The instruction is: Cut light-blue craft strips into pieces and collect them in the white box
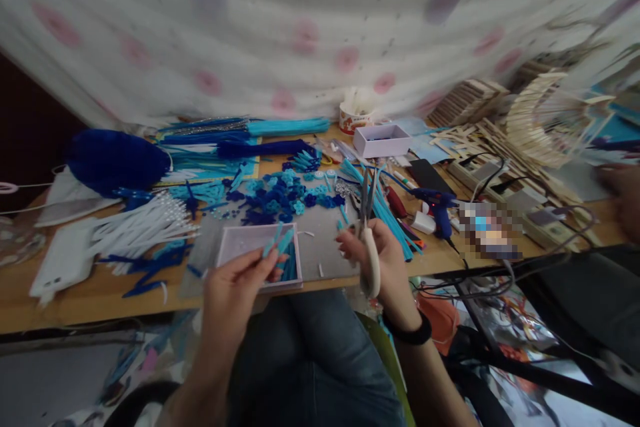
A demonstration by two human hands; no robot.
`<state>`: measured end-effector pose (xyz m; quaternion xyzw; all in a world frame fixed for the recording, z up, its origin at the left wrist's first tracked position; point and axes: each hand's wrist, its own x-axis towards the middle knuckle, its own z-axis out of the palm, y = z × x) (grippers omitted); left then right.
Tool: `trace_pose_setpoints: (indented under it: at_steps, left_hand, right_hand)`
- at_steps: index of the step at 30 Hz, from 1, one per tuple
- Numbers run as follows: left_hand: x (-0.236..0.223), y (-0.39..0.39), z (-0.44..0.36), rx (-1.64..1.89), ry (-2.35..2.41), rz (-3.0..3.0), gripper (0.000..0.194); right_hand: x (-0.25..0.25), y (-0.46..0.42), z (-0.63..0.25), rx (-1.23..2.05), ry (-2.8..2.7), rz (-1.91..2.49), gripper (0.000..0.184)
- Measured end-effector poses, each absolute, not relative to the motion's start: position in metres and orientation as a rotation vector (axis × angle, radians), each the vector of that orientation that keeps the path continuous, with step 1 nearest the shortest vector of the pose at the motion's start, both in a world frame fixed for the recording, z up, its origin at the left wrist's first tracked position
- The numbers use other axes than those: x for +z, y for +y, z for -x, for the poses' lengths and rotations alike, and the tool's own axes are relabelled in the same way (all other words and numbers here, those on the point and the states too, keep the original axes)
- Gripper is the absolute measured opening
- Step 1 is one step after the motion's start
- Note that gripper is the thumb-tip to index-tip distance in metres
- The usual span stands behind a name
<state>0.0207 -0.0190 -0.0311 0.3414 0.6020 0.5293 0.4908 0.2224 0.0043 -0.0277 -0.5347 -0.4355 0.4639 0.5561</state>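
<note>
My left hand [239, 280] pinches a few light-blue fuzzy pieces [284, 240] between thumb and fingers, above the pale box [231, 278] just in front of me. My right hand [387, 260] is closed round the light handles of the scissors [371, 267], blades pointing up and away from me; how far apart they stand I can't quite tell. A small light-blue bit [341, 225] shows by my right fingertips, though I can't say whether I'm gripping it. To handle these well, I'd hold the pieces near their ends, tips lined up, with my left fingertips well back from the blades, and make each snip one clean close rather than a chew. Working low over the box would let short bits fall among the blue strips [290, 268] at its right side. The flower heap [280, 195] lies just beyond my left hand and the long light-blue stems [393, 217] just beyond my right, so I'd turn the scissors with small wrist moves and set them on the grey mat [320, 250] between my hands, not on the stems.
</note>
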Motion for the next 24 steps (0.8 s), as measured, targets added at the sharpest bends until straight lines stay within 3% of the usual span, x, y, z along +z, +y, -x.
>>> trace_pose_setpoints:
  at_steps: [10, 15, 21, 24]
  left_hand:
    - [-0.031, -0.005, 0.000, 0.843, 2.086, -1.676, 0.016]
    - [-0.036, -0.002, -0.009, 0.623, 2.094, -1.814, 0.025]
    - [-0.044, -0.002, -0.022, 0.687, 2.020, -1.841, 0.021]
    - [-0.047, -0.004, -0.025, 0.498, 1.983, -1.968, 0.024]
  right_hand:
    - [-0.053, -0.004, -0.262, 0.768, -1.666, 1.914, 0.044]
    - [-0.047, 0.000, -0.240, 0.609, -1.910, 2.116, 0.025]
    - [-0.047, 0.000, -0.210, 0.466, -2.066, 2.153, 0.024]
    - [-0.050, -0.002, -0.203, 0.418, -2.102, 2.124, 0.019]
